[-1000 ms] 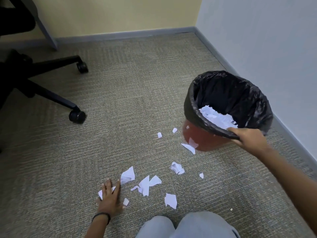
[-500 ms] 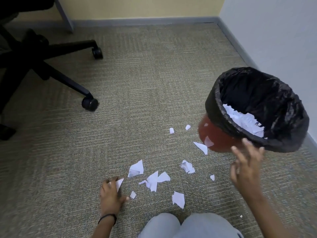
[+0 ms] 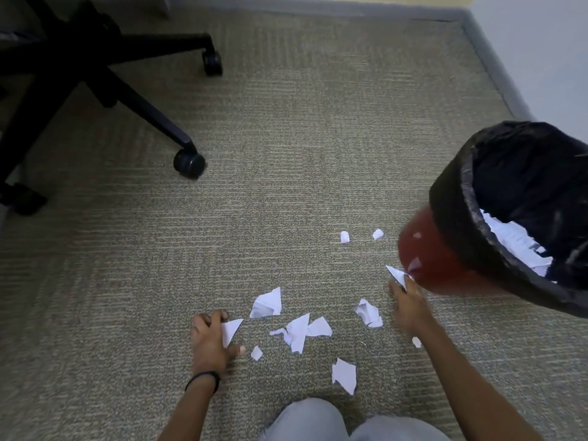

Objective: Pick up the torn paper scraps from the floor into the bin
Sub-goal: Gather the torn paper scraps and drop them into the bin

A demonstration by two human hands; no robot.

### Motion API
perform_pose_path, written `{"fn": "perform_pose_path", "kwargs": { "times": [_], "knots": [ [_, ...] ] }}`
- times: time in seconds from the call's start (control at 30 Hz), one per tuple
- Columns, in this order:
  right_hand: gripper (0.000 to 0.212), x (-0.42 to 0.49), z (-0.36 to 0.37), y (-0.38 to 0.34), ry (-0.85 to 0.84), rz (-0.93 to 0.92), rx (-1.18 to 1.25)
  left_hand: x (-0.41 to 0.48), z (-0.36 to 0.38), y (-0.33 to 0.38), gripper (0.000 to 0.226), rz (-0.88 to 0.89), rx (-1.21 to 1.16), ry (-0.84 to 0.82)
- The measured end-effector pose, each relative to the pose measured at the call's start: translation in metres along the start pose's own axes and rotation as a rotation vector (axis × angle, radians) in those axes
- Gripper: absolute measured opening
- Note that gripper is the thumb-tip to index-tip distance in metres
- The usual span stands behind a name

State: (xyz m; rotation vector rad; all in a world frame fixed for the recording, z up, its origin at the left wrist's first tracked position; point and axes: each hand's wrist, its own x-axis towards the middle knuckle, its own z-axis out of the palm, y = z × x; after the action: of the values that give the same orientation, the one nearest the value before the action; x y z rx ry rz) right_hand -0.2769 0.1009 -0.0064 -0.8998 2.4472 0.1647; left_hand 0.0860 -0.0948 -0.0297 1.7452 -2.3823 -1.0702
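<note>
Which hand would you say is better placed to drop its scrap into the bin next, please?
Probably the right hand: it pinches a pointed scrap right beside the bin. The left hand holds its scrap well away from it.

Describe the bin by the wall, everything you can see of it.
The bin is a round red container, plastic by its look, fitted with a glossy black liner bag folded down over the rim and covering the upper wall. It appears tilted, its mouth leaning toward the camera. White torn paper lies inside. It sits on the carpet near the right-hand wall, cut off by the picture's edge. A pointed scrap lies at its base, where the right hand reaches; neither hand holds the bin.
</note>
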Motion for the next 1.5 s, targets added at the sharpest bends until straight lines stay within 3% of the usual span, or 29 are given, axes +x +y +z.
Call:
{"fn": "perform_pose_path", "kwargs": {
  "times": [0.2, 0.47, 0.57, 0.7, 0.77, 0.83, 0.93, 1.03, 1.1, 1.23, 1.4, 1.5],
  "knots": [
    [0.064, 0.011, 0.003, -0.004, 0.126, 0.053, 0.084, 0.002, 0.0, 0.0, 0.078, -0.02, 0.009, -0.003],
    [0.037, -0.047, 0.031, -0.058, 0.174, -0.301, 0.088, 0.004, -0.001, 0.001, 0.064, -0.031, -0.024, -0.008],
    [0.051, -0.062, 0.045, -0.077, 0.099, -0.401, -0.001, 0.001, -0.003, 0.004, 0.051, -0.022, -0.025, 0.002],
    [0.093, -0.068, 0.051, -0.1, -0.037, -0.474, -0.126, -0.011, 0.003, 0.003, 0.029, 0.027, -0.035, 0.059],
    [0.08, -0.066, 0.052, -0.106, -0.04, -0.509, -0.087, -0.013, 0.006, 0.001, 0.019, 0.024, -0.058, 0.093],
    [0.061, -0.066, 0.053, -0.109, -0.107, -0.535, -0.048, -0.015, 0.003, 0.004, 0.004, -0.038, -0.228, 0.097],
    [0.029, -0.064, 0.056, -0.106, -0.177, -0.552, 0.076, -0.016, -0.011, 0.028, 0.012, -0.011, -0.329, 0.061],
    [0.018, -0.06, 0.047, -0.099, -0.2, -0.447, 0.16, -0.012, -0.028, 0.082, 0.008, 0.0, -0.49, 0.013],
    [0.019, -0.06, 0.024, -0.088, -0.126, -0.38, 0.294, -0.004, -0.04, 0.136, 0.008, 0.056, -0.597, -0.014],
    [0.019, -0.086, -0.079, -0.082, 0.192, -0.348, 0.783, 0.003, -0.068, 0.26, 0.017, 0.26, -0.84, -0.123],
    [0.033, -0.138, -0.205, -0.057, 0.765, -0.334, 1.048, -0.023, -0.103, 0.388, 0.021, 0.464, -1.018, -0.37],
    [0.04, -0.137, -0.234, -0.026, 0.996, -0.204, 1.139, -0.039, -0.121, 0.422, 0.033, 0.521, -0.976, -0.598]
  ]
}}
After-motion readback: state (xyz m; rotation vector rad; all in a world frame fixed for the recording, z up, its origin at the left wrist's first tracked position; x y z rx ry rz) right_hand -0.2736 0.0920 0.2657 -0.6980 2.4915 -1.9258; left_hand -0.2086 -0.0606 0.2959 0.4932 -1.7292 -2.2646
